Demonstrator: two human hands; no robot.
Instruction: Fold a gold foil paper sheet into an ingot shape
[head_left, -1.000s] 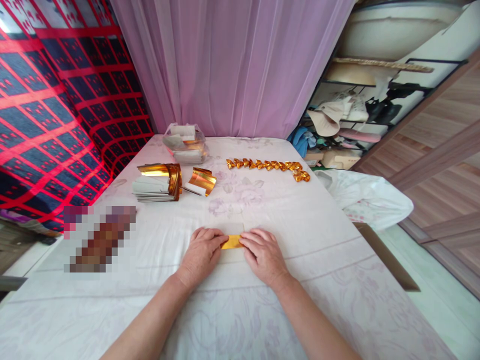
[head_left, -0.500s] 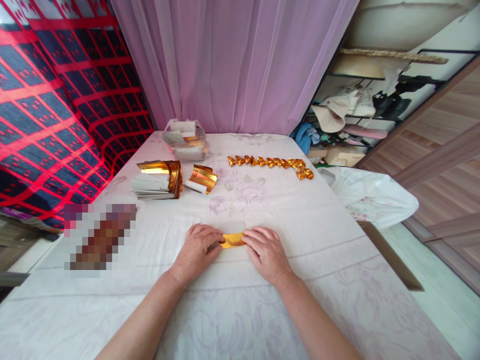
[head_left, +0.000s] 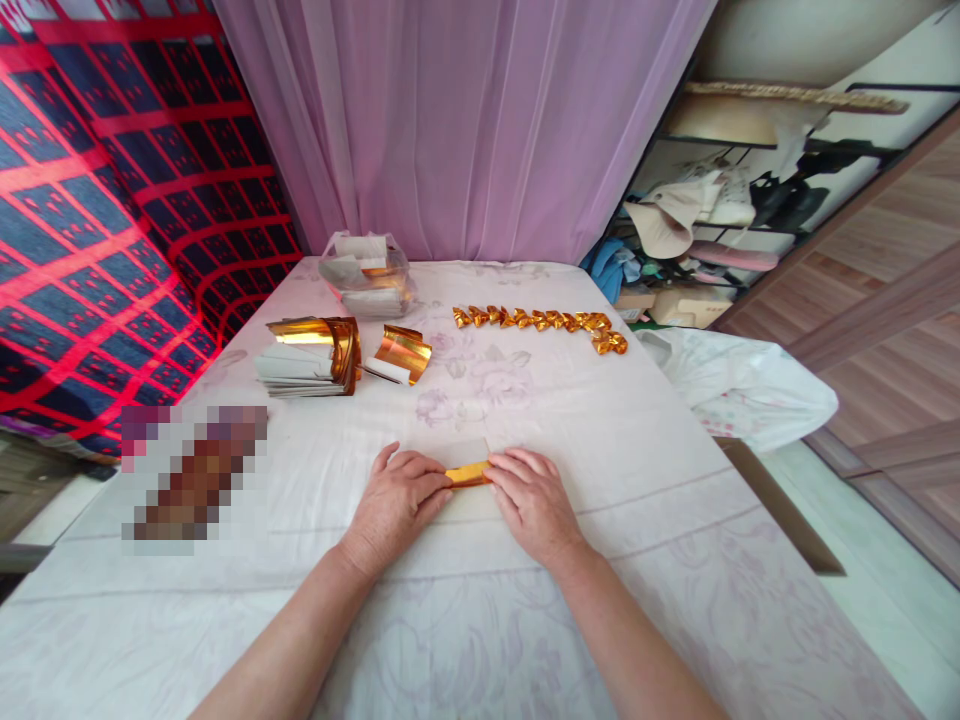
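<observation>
A narrow gold foil paper strip lies on the cloth-covered table, held at both ends. My left hand pinches its left end between thumb and fingers. At the right end, my right hand is closed on it the same way. A pale sheet or flap shows just behind the strip. Farther off to the left stands a stack of gold and white foil papers, with a loose curled foil sheet beside it. A row of folded gold foil pieces stretches along the back right.
A clear plastic bag of papers sits at the back left. A blurred-out object lies on the left. Past the table's right edge are a white plastic bag and shelves with a cap. A purple curtain hangs behind.
The gold strip between my hands looks narrower, with its near edge turned up. My fingers have shifted slightly on its ends. The view has tilted a little.
</observation>
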